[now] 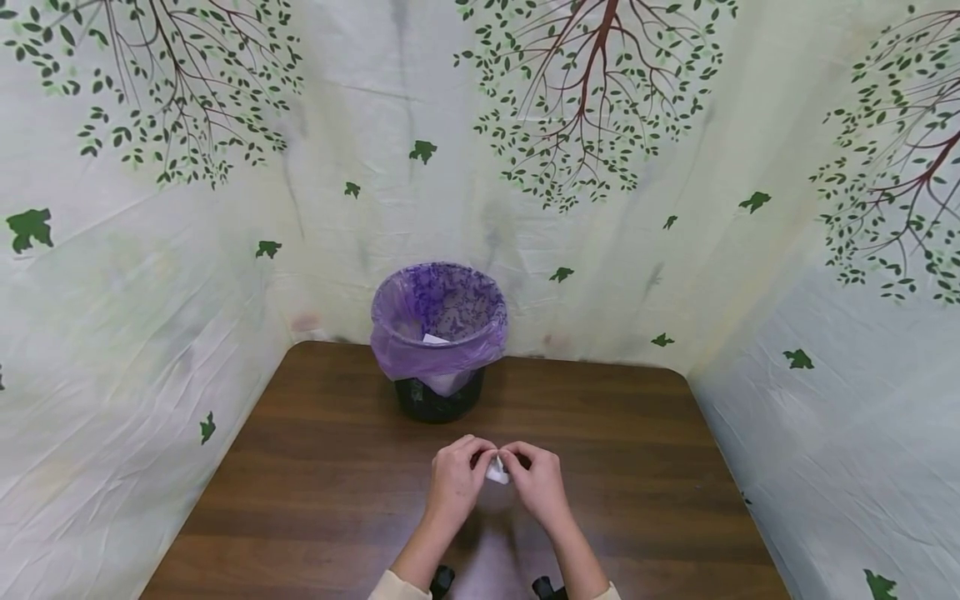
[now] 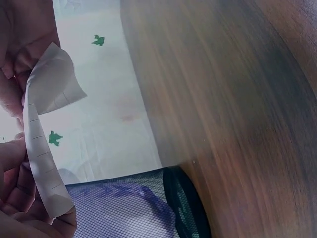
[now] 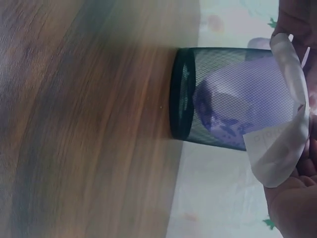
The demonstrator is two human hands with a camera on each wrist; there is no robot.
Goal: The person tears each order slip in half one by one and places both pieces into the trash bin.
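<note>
Between the hands, over the wooden table, is a small piece of white lined paper (image 1: 497,473). My left hand (image 1: 457,479) pinches it between thumb and fingers from one side, and my right hand (image 1: 542,483) pinches it from the other, the fingertips of both close together. In the left wrist view the paper (image 2: 44,163) is folded along its length, with one corner flaring out and short ruled lines showing. Seen from the right wrist, the paper (image 3: 280,158) curls over near the fingers, and faint writing shows on its flap.
Beyond the hands a black mesh wastebasket (image 1: 431,404) stands at the table's far edge, lined with a purple bag (image 1: 442,357). A white scrap (image 1: 434,339) shows inside it. Pale cloth walls (image 1: 337,275) with leaf prints surround the brown wooden table (image 1: 315,500).
</note>
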